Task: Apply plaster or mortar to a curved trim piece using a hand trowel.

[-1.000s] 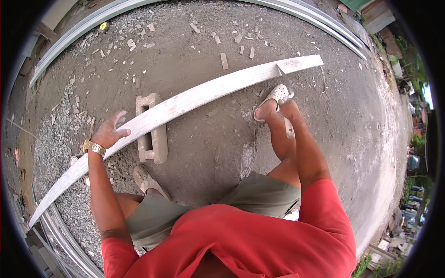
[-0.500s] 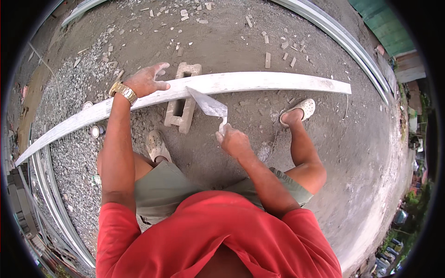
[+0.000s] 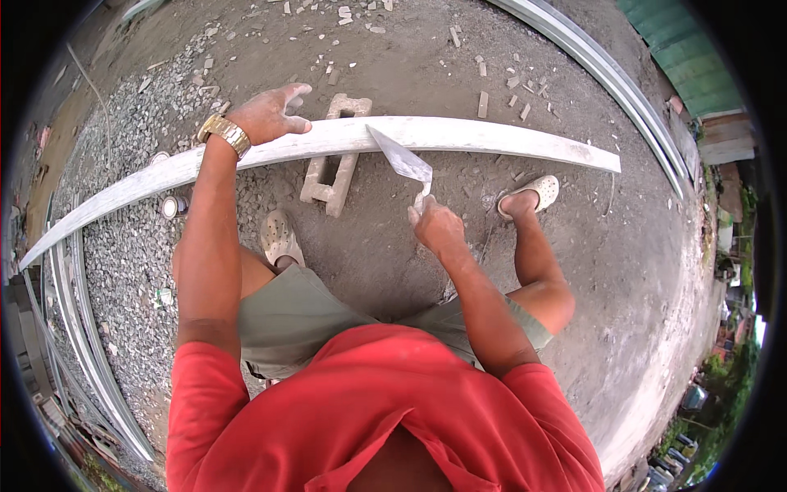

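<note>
A long white-coated beam crosses in front of me, bowed by the lens. It lies over a grey hollow concrete block. My right hand is closed round the handle of a pointed trowel, whose tip meets the beam's near side just right of the block. My left hand, with a gold watch at its wrist, is at the beam left of the block. Its thumb and fingers are apart and stretched out; whether the palm presses on the beam is hard to tell.
My feet in beige clogs stand on the near side of the beam. A small can sits on gravel at left. More long metal channels lie at far right and at left. Broken chips litter the ground.
The trowel and my right hand have moved right and a little farther away along the beam. My left hand has shifted slightly right and away. The view has moved a little too.
</note>
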A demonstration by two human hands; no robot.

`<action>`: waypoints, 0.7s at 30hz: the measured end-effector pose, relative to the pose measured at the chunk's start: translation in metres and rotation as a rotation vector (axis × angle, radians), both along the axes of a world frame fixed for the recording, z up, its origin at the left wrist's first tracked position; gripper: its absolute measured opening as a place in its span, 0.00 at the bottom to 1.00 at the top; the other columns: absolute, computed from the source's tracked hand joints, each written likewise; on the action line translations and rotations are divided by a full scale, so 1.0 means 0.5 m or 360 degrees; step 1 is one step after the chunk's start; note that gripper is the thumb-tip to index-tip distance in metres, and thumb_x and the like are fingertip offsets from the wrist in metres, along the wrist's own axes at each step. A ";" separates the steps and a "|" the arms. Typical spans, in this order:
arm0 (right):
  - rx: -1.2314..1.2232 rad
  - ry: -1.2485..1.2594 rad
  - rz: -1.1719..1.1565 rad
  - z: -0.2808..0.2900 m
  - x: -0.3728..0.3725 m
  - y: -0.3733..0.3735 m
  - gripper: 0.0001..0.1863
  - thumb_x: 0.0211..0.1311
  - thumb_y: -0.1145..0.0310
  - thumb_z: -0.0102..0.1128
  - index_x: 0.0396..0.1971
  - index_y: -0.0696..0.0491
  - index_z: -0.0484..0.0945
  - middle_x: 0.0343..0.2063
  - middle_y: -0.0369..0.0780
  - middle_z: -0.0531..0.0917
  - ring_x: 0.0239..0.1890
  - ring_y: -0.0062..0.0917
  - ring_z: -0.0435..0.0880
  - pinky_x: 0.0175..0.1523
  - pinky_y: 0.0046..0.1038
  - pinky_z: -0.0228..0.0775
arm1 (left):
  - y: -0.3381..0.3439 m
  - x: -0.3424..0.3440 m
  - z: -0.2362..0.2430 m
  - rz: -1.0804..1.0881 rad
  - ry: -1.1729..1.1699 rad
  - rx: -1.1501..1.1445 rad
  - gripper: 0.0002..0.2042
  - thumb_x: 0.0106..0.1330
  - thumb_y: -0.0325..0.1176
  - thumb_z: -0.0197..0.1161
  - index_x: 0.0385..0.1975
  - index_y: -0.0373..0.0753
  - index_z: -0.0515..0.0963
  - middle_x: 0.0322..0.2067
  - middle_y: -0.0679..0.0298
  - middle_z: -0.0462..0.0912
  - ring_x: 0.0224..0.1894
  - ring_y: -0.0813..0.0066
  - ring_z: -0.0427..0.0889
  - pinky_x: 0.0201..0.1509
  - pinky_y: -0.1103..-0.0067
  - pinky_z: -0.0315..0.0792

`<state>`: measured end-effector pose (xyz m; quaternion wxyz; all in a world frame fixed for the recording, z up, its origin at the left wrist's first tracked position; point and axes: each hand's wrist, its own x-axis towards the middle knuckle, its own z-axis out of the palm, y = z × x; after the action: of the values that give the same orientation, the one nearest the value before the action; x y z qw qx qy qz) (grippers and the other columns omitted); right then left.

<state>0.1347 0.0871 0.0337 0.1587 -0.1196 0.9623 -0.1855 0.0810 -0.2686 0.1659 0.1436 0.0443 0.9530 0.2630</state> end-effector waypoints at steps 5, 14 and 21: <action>0.0169 0.0100 -0.0380 0.005 -0.061 0.068 0.21 0.59 0.53 0.54 0.38 0.58 0.72 0.31 0.52 0.82 0.38 0.48 0.81 0.46 0.45 0.71 | -0.009 0.024 0.006 0.0003 0.0015 -0.0155 0.36 0.54 0.45 0.64 0.63 0.40 0.61 0.55 0.46 0.72 0.59 0.54 0.70 0.62 0.69 0.64; 0.0212 -0.0221 -0.0195 0.005 -0.010 0.015 0.23 0.60 0.51 0.52 0.42 0.57 0.73 0.39 0.53 0.81 0.46 0.45 0.79 0.51 0.42 0.69 | 0.006 0.014 -0.002 -0.0002 -0.0055 -0.0098 0.36 0.55 0.44 0.64 0.64 0.42 0.59 0.56 0.47 0.72 0.60 0.55 0.69 0.63 0.67 0.62; 0.0206 -0.0157 -0.0394 0.024 -0.029 0.047 0.22 0.60 0.51 0.52 0.43 0.56 0.73 0.41 0.51 0.80 0.49 0.43 0.78 0.52 0.43 0.68 | -0.003 0.021 0.002 -0.0007 -0.0070 -0.0214 0.36 0.55 0.44 0.64 0.64 0.42 0.59 0.56 0.47 0.72 0.59 0.55 0.70 0.62 0.68 0.63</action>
<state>0.1200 0.1104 0.0457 0.1892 0.0197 0.9707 -0.1468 0.0915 -0.2702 0.1672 0.1677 0.0309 0.9650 0.1991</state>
